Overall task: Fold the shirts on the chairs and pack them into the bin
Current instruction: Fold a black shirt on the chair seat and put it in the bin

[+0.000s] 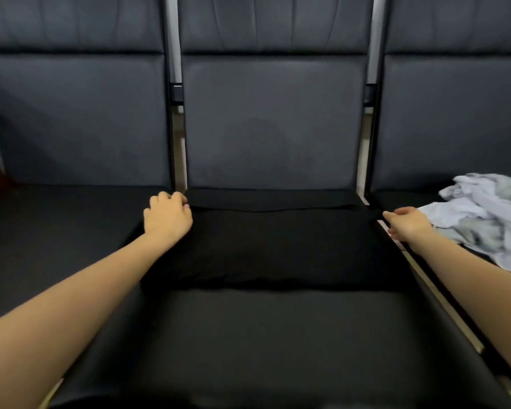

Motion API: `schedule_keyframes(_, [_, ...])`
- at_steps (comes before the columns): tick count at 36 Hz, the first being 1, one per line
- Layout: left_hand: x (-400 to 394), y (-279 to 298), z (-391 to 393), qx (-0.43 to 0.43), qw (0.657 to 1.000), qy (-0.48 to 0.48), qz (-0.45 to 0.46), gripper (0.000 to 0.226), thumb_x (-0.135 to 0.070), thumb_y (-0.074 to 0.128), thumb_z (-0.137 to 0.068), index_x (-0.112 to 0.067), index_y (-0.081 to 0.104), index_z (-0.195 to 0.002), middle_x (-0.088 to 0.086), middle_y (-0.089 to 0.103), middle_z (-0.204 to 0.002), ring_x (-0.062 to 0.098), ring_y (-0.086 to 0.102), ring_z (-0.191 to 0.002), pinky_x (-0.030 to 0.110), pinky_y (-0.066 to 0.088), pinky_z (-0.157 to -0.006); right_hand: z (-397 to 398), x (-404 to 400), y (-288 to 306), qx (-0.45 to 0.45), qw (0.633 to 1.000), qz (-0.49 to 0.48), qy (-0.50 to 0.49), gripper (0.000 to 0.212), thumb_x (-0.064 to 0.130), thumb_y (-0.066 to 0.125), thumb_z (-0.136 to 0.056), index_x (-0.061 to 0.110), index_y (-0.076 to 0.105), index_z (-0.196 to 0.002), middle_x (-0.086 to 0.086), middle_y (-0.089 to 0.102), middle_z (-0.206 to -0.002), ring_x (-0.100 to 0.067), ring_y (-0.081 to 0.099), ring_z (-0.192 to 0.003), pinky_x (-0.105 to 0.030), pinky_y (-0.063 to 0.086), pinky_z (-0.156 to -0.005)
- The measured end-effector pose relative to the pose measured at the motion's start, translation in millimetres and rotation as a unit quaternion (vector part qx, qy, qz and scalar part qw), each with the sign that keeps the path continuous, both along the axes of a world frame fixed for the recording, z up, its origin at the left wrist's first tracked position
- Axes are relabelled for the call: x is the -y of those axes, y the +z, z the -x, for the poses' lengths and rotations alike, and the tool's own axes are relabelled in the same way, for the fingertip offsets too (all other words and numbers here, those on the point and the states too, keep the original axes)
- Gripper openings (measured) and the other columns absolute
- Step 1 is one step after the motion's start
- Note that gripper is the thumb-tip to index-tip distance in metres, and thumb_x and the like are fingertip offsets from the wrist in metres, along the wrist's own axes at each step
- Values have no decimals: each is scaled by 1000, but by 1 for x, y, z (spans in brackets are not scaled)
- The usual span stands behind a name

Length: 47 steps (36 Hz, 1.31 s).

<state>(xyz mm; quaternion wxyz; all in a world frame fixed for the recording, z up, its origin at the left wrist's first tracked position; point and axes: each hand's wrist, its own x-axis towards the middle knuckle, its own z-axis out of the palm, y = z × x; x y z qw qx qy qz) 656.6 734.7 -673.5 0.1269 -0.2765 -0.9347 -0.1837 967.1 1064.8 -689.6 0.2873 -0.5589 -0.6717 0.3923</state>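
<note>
The bare front of the middle chair's seat [278, 343] lies closest, dark and smooth, with the person's two forearms reaching forward over its left and right edges. Beyond that bare stretch, a black shirt [272, 249] is spread flat across the back half of this seat, reaching from one side edge to the other and spilling a little over the left edge. It is plain black cloth, nearly the same tone as the seat, so its outline is hard to follow; its near edge forms a soft rounded fold, and its far edge runs as a straight line just short of the backrest [273, 122]. The left hand [167, 216] sits at the shirt's far left corner, fingers curled and pinching the cloth there. The right hand [407, 224] is at the far right corner, at the seat's right edge, thumb and fingers pinching a stretched bit of the black cloth. To the right of the middle seat, on the neighbouring chair, lies a crumpled heap of pale shirts [490, 214], white with greyish patches, unfolded and near the right hand.
</note>
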Motion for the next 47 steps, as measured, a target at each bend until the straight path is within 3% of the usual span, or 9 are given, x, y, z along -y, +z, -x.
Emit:
schedule_keyframes(4, [-2,3,-48,7,991,-134,25,26,-27,48,-95,-21,64,-114,11,56,-119,32,50,-115,42,44,-95,-17,25,13,68,995,-69,28,47,42,63,-88,5,62,-117,-17,66,-115,-37,60,-109,-41,47,-95])
schedule_keyframes(7, [-3,-7,-84,25,978,-206,37,28,-35,48,-96,-24,61,-117,6,56,-120,28,49,-117,41,43,-97,-23,56,22,101,991,-60,66,51,57,65,-82,8,61,-73,-11,65,-80,-31,60,-86,-34,42,-75])
schedule_keyframes(13, [7,-19,-120,23,959,-243,141,43,-52,40,-97,-31,45,-135,-3,40,-139,20,33,-132,39,29,-108,-26,108,24,252,949,-88,166,46,53,67,-83,17,47,-63,-3,59,-86,-28,60,-90,-30,38,-68])
schedule_keyframes(18, [10,8,-127,-11,957,-237,167,37,-60,43,-92,-27,59,-97,-7,60,-98,16,56,-100,35,38,-93,-32,125,31,158,968,-77,177,26,21,59,-88,-2,66,-97,-15,67,-104,-30,61,-103,-34,47,-83])
schedule_keyframes(22, [12,11,-127,59,967,-210,134,32,-53,45,-95,-26,63,-97,-7,63,-92,15,59,-87,31,45,-76,-37,127,25,52,988,8,148,28,20,60,-80,18,42,-59,-2,48,-63,-21,49,-66,-34,38,-66])
schedule_keyframes(25, [8,3,-127,20,960,-237,150,30,-43,48,-97,-23,59,-115,-1,55,-113,18,53,-106,31,45,-86,-39,129,23,-4,988,66,136,15,30,68,-81,15,66,-80,-3,68,-85,-23,65,-84,-34,53,-83])
schedule_keyframes(28, [-8,3,-124,22,956,-257,142,38,-42,45,-98,-22,53,-130,2,49,-128,20,44,-122,37,42,-99,-40,128,27,-62,984,121,111,40,27,73,-82,6,64,-116,-9,68,-110,-27,65,-100,-35,52,-91])
schedule_keyframes(38, [-52,-7,-93,27,960,-194,200,59,-46,29,-102,-22,17,-155,4,19,-160,25,18,-146,44,22,-116,-30,119,28,1,983,126,132,36,18,81,-77,5,67,-109,-10,70,-107,-25,66,-93,-32,51,-83])
schedule_keyframes(47, [-45,-5,-91,25,980,-174,92,51,-40,36,-102,-20,33,-149,6,30,-155,25,24,-144,45,21,-115,-20,118,39,-79,967,226,85,34,11,70,-85,8,63,-118,-14,66,-113,-32,64,-102,-40,51,-88])
